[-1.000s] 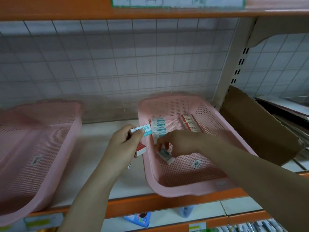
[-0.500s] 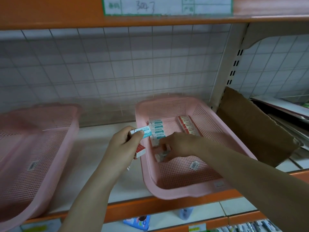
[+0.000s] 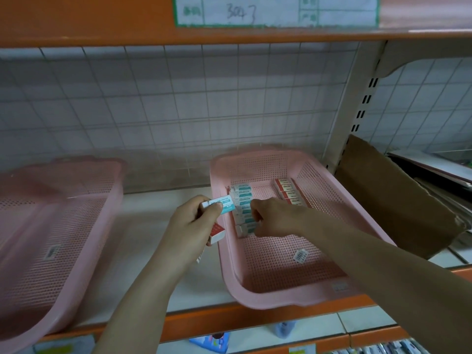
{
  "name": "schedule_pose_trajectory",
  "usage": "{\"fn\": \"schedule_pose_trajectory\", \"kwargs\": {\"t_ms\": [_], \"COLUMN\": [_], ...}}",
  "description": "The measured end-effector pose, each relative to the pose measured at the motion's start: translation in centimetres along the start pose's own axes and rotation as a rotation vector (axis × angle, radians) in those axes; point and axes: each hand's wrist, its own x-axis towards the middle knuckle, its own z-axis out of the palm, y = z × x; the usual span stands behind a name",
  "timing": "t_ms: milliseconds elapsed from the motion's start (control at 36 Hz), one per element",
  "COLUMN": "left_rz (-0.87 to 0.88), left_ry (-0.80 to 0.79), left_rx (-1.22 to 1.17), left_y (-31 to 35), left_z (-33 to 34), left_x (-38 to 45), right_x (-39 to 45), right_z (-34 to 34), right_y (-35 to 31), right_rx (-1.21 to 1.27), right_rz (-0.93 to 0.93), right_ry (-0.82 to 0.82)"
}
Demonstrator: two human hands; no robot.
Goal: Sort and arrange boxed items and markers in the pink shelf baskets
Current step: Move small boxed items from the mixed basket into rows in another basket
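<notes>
A pink basket (image 3: 352,215) stands on the shelf at centre right. A column of teal boxes (image 3: 242,200) runs along its left side, and a row of red boxes (image 3: 288,191) lies at its back right. My left hand (image 3: 190,226) hovers just outside the basket's left wall and grips a teal box (image 3: 223,203) at the top, with a red box (image 3: 217,233) held below it. My right hand (image 3: 273,218) reaches into the basket with curled fingers on the nearest teal box (image 3: 245,229) at the column's front end.
A second pink basket (image 3: 84,226) stands at the left of the shelf. A brown cardboard sheet (image 3: 388,195) leans right of the shelf upright. A barcode sticker (image 3: 301,256) lies on the right basket's floor. A wire grid backs the shelf; more goods sit on the shelf below.
My right hand carried a teal box from the basket's middle floor back to the front end of the teal column. My left hand stayed in place with its boxes.
</notes>
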Motion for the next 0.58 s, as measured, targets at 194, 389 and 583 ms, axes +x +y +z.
{"fn": "schedule_pose_trajectory", "kwargs": {"t_ms": [194,389,583], "left_rz": [0.026,0.061,0.101], "left_ry": [-0.017,-0.064,-0.097], "left_rx": [-0.014,-0.021,-0.022], "left_y": [0.6,1.1,1.5], "left_z": [0.4,1.2,2.4], "left_x": [0.0,0.2,0.2], "right_x": [-2.0,-3.7,-5.2], "right_z": [-1.9,-2.2,-2.2], "right_y": [0.0,1.8,3.6], "right_rx": [0.347,0.679,0.651], "right_rz": [0.065,0.009,0.017], "right_ry": [-0.075,-0.142,-0.099]}}
